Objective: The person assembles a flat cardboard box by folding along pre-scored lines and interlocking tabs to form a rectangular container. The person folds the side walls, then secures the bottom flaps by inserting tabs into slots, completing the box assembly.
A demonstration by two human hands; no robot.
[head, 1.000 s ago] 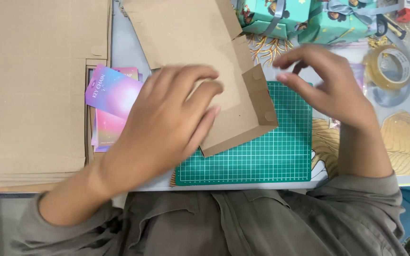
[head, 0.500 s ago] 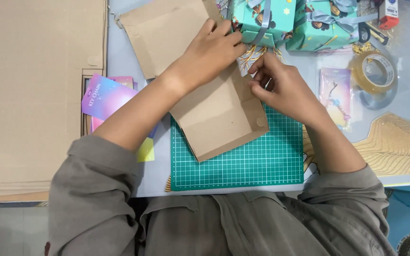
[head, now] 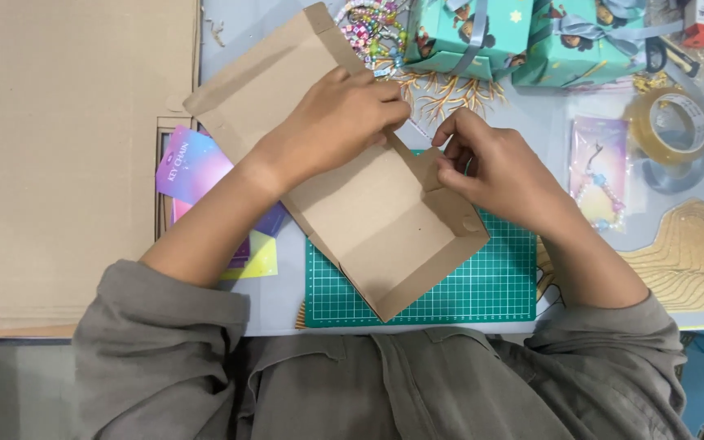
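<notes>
Nearest, a green cutting mat [head: 450,289] lies on the table, and a brown cardboard box [head: 385,228], half folded, rests across its upper left part. Over the box, the left hand [head: 332,122] presses down, fingers together and curled at its far wall. Beside it, the right hand [head: 490,167] pinches a side flap. Farther off sit teal wrapped gifts [head: 523,41] and a tape roll [head: 670,122].

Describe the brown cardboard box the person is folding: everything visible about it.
The cardboard box is plain brown card, partly folded: near walls stand up around a flat floor, while a long flat flap stretches up-left. It lies diagonally, its lower end on the green cutting mat. The left hand presses its upper middle; the right hand pinches a side flap at the right wall.
</notes>
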